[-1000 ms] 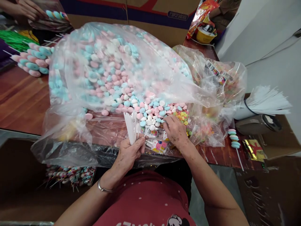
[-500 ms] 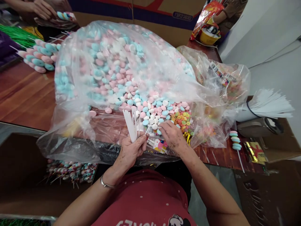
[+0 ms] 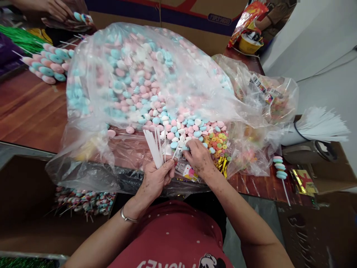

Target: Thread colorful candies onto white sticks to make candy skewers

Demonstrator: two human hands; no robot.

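Note:
My left hand is closed around a fan of thin white sticks, one of them angled toward my right hand. My right hand pinches a blue candy near the upper end of that stick; whether the two touch I cannot make out. Just beyond lie loose pink, blue and white candies, spilling from the mouth of a big clear plastic bag. Small yellow, orange and green ring candies sit to the right of my right hand, beside gold ties.
At right stand a holder of white sticks, a grey mug and a finished candy skewer. Candy skewers are stacked at left. An open carton with skewers is below left. Another person's hand works at upper left.
My right hand has drawn slightly left and back from the candy pile, now with a blue candy in its fingers. My left hand stays nearly in place with the sticks.

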